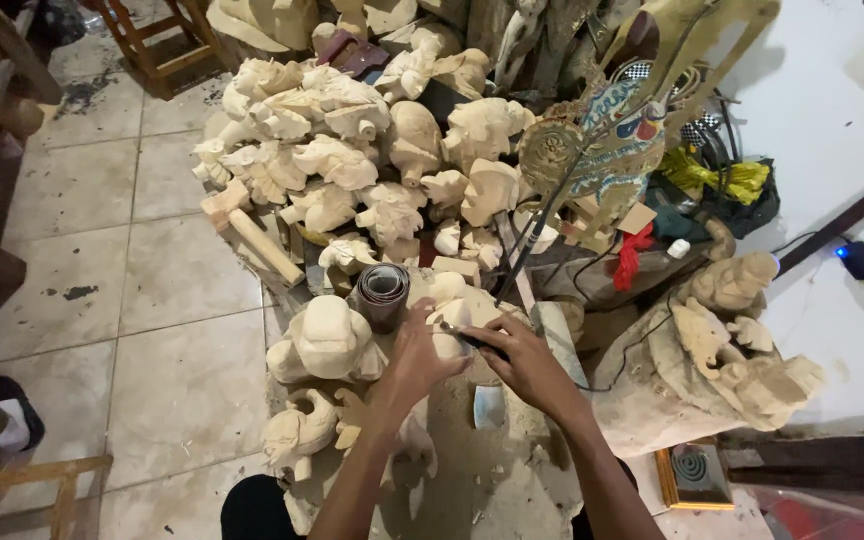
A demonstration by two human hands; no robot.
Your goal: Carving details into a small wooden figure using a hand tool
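My left hand (420,352) grips a small pale wooden carving (457,318) from its left side, fingers wrapped around it. My right hand (524,362) holds a thin dark carving tool (464,335) whose tip rests on the carving. Both hands meet over a dusty wooden work block (472,470) just in front of me. A roll of sandpaper (383,294) stands upright right behind my left hand. A rounded unfinished wooden figure (327,342) sits to the left of my left hand.
A big heap of pale carved wooden figures (352,150) fills the area beyond the block, with a wooden mallet (250,232) at its left edge. More carvings (742,350) lie to the right. A flat painted puppet (617,140) leans behind. Tiled floor (152,300) spreads left; another person's foot (7,425) is at far left.
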